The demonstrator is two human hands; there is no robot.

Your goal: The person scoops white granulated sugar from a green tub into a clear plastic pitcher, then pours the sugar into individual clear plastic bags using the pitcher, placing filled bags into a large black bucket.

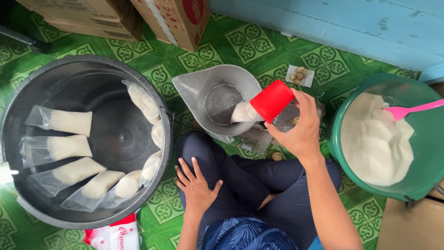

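A seated person weighs out a white powder portion over a metal scale pan.

The right hand grips a red cup funnelling into a small bag, long axis level, closed end left. Left hand rests open, empty, on a knee. Next likely calls for lifting the bag upright toward the black tub.

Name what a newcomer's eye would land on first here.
The red cup at centre, tipped by the right hand so white grain pours toward the grey metal scale pan. Next, the black tub on the left, ringed with filled clear bags, and the green basin of white grain on the right.
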